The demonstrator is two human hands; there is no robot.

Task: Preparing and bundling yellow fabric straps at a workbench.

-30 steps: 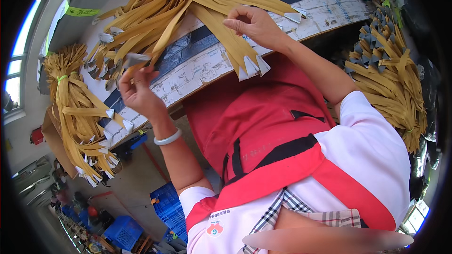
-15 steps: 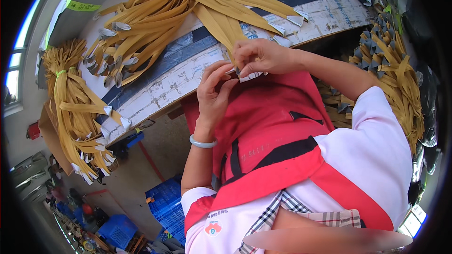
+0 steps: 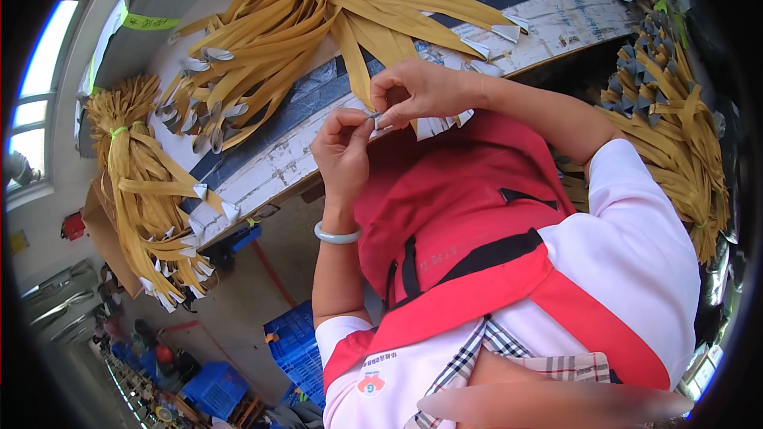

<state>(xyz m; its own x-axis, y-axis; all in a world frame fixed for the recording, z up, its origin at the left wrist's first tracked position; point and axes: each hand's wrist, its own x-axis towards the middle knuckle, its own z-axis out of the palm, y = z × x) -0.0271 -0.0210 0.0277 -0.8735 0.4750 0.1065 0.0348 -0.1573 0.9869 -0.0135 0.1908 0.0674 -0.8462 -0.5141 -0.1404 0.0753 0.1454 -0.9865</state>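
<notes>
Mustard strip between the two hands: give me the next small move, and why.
Probably squeeze the small grey tip flat between thumb and finger. The left hand and right hand meet in a pinch at that end of the mustard strip, and neighbouring strips already show flat pale tips.

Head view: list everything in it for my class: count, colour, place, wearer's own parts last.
Table: one, worn white, across the top
Loose strips: many, mustard with pale ends, on the table
Tied bundle: one, mustard, table's left end
Strip stack: many, mustard, grey-tipped, right of table
Small piece: one, grey, upper centre
Label: one, lime, upper left
Window: one, bright, left edge
Crates: at least two, blue, lower left
Clutter: uncountable, mixed colours, lower left
Apron: one, red, picture centre
Shirt: one, whitish, under the apron
Bracelet: one, pale, left of the apron
Left hand: one, bare, pinching the small piece
Right hand: one, bare, pinching the small piece
</notes>
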